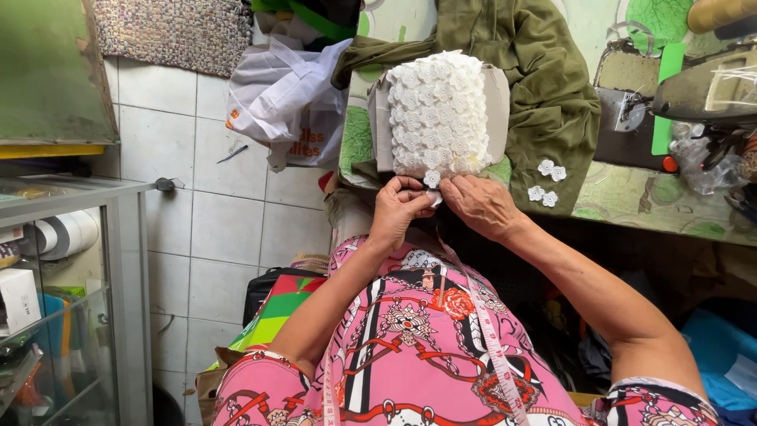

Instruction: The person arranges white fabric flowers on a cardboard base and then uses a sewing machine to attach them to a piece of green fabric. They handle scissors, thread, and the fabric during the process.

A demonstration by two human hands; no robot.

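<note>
A card wound with white flower-shaped lace trim point(438, 114) lies on the table edge on top of an olive green garment point(544, 87). My left hand point(398, 209) and my right hand point(482, 207) meet just below the card, fingertips pinching the loose end of the lace where one small flower point(432, 180) hangs. Several cut lace flowers point(547, 181) lie on the green cloth to the right of my right hand. A measuring tape point(490, 339) hangs down over my pink patterned dress.
A sewing machine point(694, 87) stands at the right on the green patterned table point(646, 201). A white plastic bag point(284, 102) hangs at the table's left end. A glass cabinet point(63, 300) with a tape roll stands at the left on the white tiled floor point(221, 221).
</note>
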